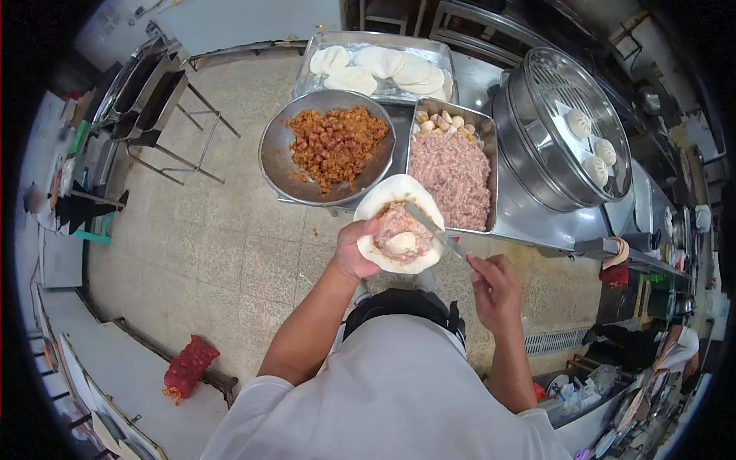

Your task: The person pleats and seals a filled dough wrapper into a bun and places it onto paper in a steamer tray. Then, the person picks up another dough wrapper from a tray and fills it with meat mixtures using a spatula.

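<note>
My left hand (359, 249) holds a round white dough wrapper (388, 192) from its left side and underneath. Pinkish minced filling (395, 222) lies in the middle of the wrapper, with a pale egg-like piece (402, 243) on it. In my right hand (494, 287) is the handle of a flat metal spatula (437, 230), its blade touching the filling. Just beyond the wrapper stand a steel bowl (270, 157) of reddish-brown filling and a rectangular metal tray (493, 180) of pink minced meat, with pale pieces at its far end.
A shallow tray (307, 88) at the back holds several flat dough wrappers (351, 80). On the right, a large round steamer (537, 172) contains three pleated buns (595, 170). A red net sack (189, 366) lies on the floor at lower left. Another person (678, 349) is at far right.
</note>
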Tool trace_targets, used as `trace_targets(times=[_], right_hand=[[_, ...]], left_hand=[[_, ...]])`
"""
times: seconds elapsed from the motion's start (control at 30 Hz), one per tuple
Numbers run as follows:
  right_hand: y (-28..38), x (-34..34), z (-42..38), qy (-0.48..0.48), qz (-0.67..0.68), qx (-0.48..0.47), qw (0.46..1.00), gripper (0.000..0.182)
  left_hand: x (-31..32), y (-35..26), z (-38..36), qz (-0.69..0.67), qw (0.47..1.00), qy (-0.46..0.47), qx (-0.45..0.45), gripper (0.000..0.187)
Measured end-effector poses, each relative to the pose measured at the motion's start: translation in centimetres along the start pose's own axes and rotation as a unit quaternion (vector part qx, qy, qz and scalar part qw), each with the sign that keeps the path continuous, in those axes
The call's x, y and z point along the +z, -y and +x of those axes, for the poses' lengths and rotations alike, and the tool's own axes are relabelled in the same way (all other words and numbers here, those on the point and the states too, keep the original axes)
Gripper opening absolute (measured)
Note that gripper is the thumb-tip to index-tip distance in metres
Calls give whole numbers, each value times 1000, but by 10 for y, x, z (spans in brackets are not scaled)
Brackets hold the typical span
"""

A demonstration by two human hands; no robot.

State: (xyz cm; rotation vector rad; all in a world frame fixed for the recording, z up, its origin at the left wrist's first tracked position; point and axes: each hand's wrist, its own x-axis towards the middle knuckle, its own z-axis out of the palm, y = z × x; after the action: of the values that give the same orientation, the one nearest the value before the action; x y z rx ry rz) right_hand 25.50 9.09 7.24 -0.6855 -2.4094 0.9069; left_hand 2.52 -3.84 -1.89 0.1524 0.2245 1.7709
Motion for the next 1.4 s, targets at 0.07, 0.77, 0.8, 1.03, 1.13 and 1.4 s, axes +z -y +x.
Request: trace_targets(times=[0.07,0.77,0.8,1.03,1.13,1.4], right_hand=[[-11,-9,6,15,2,-36,999,29],[-69,-54,28,33,77,-24,996,29],[-68,-45,24,33,73,-24,996,29],[-42,-50,39,90,28,-45,995,40],[-52,-69,57,69,-98,12,993,33],[-120,-12,84,173,-392,-22,903,22]], left_hand=[[-2,5,3,0,1000,-16,6,80],[32,63,31,-83,986,5,143,68],[25,64,36,-54,989,-28,134,68],[21,56,19,-29,983,-49,177,70],[23,36,2,-65,980,-36,187,73],[21,16,-31,-74,982,29,168,99]])
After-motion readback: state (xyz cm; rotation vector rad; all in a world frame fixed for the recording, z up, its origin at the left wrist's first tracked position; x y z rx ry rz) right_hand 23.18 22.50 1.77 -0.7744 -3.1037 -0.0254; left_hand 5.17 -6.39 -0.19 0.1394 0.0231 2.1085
